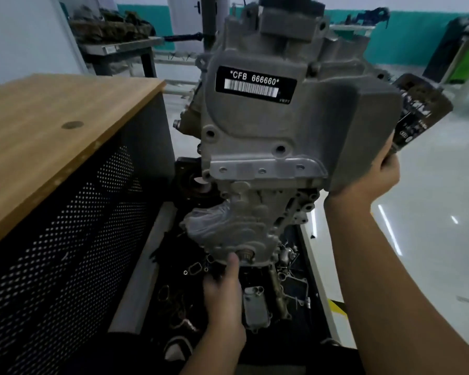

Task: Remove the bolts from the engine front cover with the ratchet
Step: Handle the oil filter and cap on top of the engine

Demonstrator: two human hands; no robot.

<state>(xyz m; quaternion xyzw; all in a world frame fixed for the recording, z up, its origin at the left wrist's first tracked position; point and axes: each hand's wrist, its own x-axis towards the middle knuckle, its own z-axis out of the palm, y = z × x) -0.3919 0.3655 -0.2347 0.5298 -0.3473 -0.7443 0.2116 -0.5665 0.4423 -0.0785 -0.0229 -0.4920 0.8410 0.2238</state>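
engine front cover (pixel 257 136) sits dead center on the engine. right hand (pixel 374 177) fingers wrap its edge to steady it, left hand (pixel 222 296) thumb props the bottom; no ratchet visible.

Left hand (pixel 224 299) fingers hidden beneath front cover (pixel 255 125). Right hand (pixel 374 177) fingertips concealed behind its edge. Background shelves (pixel 111 28) blurred.
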